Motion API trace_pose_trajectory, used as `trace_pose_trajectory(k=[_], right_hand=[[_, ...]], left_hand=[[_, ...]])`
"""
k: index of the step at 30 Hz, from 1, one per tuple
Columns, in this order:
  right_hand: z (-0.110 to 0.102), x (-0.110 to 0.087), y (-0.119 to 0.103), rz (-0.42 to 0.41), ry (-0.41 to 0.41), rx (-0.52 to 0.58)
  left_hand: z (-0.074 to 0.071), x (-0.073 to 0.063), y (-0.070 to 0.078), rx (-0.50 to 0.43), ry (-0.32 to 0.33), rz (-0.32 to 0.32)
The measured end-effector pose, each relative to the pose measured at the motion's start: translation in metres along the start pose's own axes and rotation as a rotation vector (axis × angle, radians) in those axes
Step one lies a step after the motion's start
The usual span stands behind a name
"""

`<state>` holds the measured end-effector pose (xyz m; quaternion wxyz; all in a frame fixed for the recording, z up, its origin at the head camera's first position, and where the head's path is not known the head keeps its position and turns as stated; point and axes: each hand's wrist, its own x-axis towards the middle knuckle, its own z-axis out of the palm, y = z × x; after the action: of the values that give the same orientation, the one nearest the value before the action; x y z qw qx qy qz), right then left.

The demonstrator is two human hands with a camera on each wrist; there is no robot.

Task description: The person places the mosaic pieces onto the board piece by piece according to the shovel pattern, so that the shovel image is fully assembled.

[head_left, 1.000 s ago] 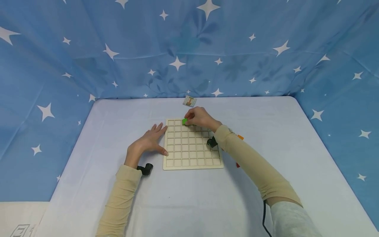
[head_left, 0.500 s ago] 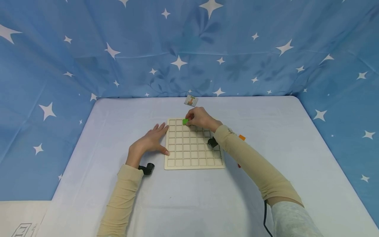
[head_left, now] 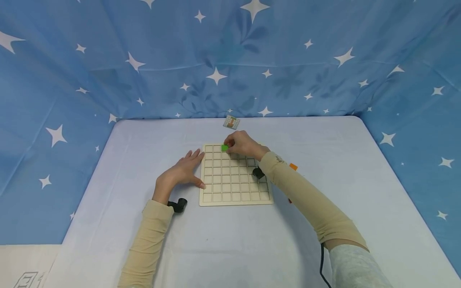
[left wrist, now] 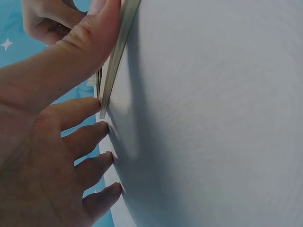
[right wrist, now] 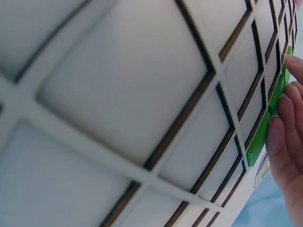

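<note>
A pale square board (head_left: 230,188) with a raised grid lies on the white table. My left hand (head_left: 183,170) rests at its left side with fingers spread, the thumb on the edge. The left wrist view shows that thumb (left wrist: 90,45) over the board's rim and the other fingertips at or near the table. At the top row, my right hand (head_left: 243,143) pinches a green puzzle piece (head_left: 224,147) with curled fingers. In the right wrist view the green piece (right wrist: 258,142) runs along the grid's far row; the hand covers part of it.
Beyond the board lies a small patterned card (head_left: 231,122). An orange piece (head_left: 293,166) and a mostly hidden red piece (head_left: 289,201) lie beside the right forearm. Black wrist cameras (head_left: 178,205) stick out near both hands. A blue star-patterned curtain (head_left: 230,60) stands behind the table.
Both hands stay almost where they were. The visible end of the green piece looks slightly straighter against the grid than one second ago.
</note>
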<state>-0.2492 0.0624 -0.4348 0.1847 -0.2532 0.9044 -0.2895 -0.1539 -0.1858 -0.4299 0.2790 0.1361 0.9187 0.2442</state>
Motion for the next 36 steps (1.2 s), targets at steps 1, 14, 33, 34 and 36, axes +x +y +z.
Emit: trace_pose_trajectory(k=[1, 14, 33, 34, 36], right_hand=[[-0.001, -0.001, 0.000, -0.003, 0.000, 0.004], [-0.013, -0.025, 0.009, -0.027, -0.006, 0.036], [-0.028, -0.061, 0.031, -0.039, 0.029, -0.024], [-0.029, -0.063, 0.032, -0.032, 0.032, -0.028], [-0.030, -0.067, 0.034, -0.022, 0.034, -0.036]], left_hand=[[0.000, 0.000, 0.000, 0.001, -0.001, 0.001], [0.000, 0.003, -0.001, 0.006, 0.006, 0.011], [0.001, -0.001, -0.002, -0.003, 0.005, 0.025], [0.001, -0.001, -0.001, -0.008, 0.006, 0.027], [0.001, -0.001, 0.000, -0.013, 0.006, 0.030]])
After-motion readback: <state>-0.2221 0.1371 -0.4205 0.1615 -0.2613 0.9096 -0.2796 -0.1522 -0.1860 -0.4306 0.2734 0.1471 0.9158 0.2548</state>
